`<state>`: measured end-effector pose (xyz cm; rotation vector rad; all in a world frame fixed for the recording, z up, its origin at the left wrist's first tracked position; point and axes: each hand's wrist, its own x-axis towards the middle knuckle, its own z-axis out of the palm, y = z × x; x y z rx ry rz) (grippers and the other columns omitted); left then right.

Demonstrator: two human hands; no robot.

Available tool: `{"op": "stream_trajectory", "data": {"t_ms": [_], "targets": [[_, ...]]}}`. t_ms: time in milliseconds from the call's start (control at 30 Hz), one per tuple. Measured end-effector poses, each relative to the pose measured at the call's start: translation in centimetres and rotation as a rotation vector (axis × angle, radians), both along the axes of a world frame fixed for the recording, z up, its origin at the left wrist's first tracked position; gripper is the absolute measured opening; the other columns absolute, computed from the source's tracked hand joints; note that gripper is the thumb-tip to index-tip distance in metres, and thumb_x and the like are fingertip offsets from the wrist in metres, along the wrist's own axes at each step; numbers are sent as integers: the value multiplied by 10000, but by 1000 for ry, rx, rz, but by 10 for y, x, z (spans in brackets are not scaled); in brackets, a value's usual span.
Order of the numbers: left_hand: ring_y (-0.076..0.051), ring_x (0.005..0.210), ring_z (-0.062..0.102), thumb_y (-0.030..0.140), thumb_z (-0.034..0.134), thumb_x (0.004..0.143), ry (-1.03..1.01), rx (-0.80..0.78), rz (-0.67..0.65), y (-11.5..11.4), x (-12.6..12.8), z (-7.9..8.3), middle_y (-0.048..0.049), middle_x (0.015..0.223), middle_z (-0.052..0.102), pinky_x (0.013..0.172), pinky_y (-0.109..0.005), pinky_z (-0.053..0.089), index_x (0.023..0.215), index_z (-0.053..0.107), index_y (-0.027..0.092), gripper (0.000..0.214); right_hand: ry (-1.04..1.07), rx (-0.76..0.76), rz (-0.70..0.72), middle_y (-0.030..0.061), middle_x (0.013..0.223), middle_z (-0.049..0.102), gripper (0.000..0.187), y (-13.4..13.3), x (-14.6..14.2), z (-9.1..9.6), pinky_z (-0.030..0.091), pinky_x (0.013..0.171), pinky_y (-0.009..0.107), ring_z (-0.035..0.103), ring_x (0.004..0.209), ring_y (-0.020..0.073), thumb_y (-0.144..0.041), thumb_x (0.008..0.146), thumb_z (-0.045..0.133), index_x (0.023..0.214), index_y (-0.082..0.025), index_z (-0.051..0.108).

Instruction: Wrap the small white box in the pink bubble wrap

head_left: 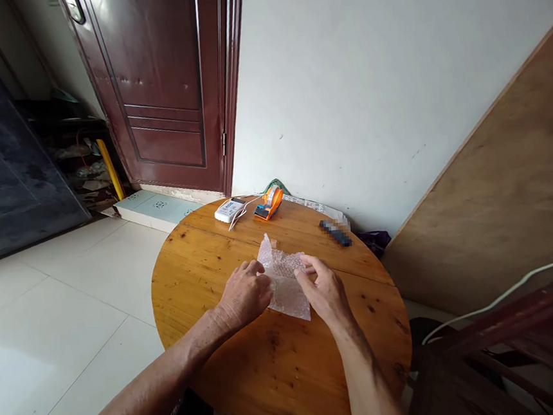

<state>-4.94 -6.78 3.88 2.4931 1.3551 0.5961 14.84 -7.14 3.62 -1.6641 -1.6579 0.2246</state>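
Note:
A sheet of clear bubble wrap (290,298) lies on the round wooden table (191,286), its far part folded or rolled over into a thicker band. At its left edge, my left hand (248,292) is closed, with curled fingers on the wrap; the fingertips are partly hidden. My right hand (326,288) holds the right end of the folded band between thumb and fingers. Whether anything lies inside the fold cannot be made out.
Toward the table's far edge are a white box-like device (230,209) with a white cable and an orange tape dispenser (269,205). A dark, pixelated object (335,232) lies at the far right. Behind stand a white wall (343,85) and a dark red door (159,82).

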Motion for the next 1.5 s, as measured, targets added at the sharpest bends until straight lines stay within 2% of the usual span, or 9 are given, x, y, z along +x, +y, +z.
{"op": "stream_trajectory", "data": {"t_ms": [167,300,433,567,700,933,1067,1233,1500], "targets": [[-245,1051,587,189,581,844,-87,-9,-99,6,-5,-11,-109,1119,660,935,-352,484,854,696,176,116,-79,-327,-85,80,930,723,519,-26,24,3,452,711,324,670,780,224,-507,824,570,1208,-160,607],[-226,992,603,144,553,824,-62,-45,-109,8,-2,-5,-95,982,679,882,-317,492,768,644,174,110,-74,-421,-145,73,842,712,658,-36,15,-3,440,716,337,680,852,268,-532,843,552,1341,-104,508],[-224,935,609,139,559,792,-40,-71,-126,10,-2,1,-88,921,682,814,-302,494,788,630,173,79,-31,-415,-177,83,874,709,729,-30,-2,-11,446,694,339,684,841,272,-518,837,564,1411,-90,427],[-234,939,606,152,563,787,-61,-78,-141,13,-4,-1,-87,934,692,820,-317,487,820,637,177,85,-43,-268,-239,127,1001,701,724,-26,-3,-20,451,678,345,678,839,274,-488,811,592,1401,-100,433],[-225,916,600,152,571,782,-104,-69,-160,15,-4,-7,-79,924,696,848,-316,478,826,635,182,84,-14,-231,-226,57,800,697,693,-27,4,-26,430,615,325,665,701,247,-515,781,618,1353,-147,490],[-230,995,589,198,577,836,-252,-22,-201,16,-5,-25,-85,966,692,933,-340,456,887,649,189,88,438,-330,-94,-28,639,643,688,-22,-3,-32,463,589,292,616,616,194,-492,709,669,1280,-136,528],[-219,980,587,231,575,867,-250,7,-256,17,-6,-28,-78,977,679,937,-343,437,923,669,201,113,665,-264,-96,-16,680,665,660,-23,-18,-24,472,559,271,605,613,175,-460,657,736,1216,-152,567],[-222,942,565,267,560,904,-189,42,-271,17,-6,-24,-66,931,677,876,-341,418,890,693,214,143,718,-290,-87,-20,660,643,680,-20,-38,-5,357,358,223,498,471,130,-448,654,735,1237,-145,561],[-195,911,587,252,550,903,-240,-19,-299,17,-4,-18,-62,965,699,887,-320,415,986,705,227,177,721,-309,-48,-35,612,614,670,-6,-53,1,337,302,210,463,412,100,-441,645,742,1201,-96,598]]}}
